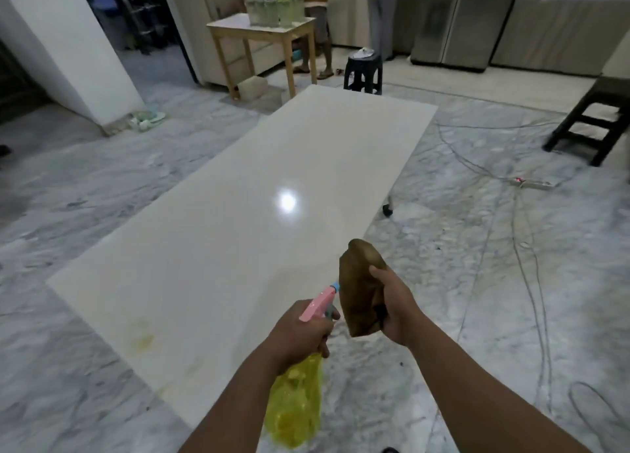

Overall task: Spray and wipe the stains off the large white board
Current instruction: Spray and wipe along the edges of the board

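The large white board (245, 193) lies flat and low over the marble floor, stretching away from me. Yellowish stains (141, 338) mark its near left corner. My left hand (298, 336) grips a spray bottle (296, 408) with a yellow body and a pink trigger head, nozzle pointing over the board's near right edge. My right hand (395, 307) holds a brown cloth (361, 289), bunched and raised just right of the nozzle.
Cables (494, 193) and a power strip (533, 183) trail over the floor to the right. A dark step stool (593, 122) stands far right, a black plastic stool (363, 74) and a wooden table (262, 40) beyond the board. Two people stand at the back.
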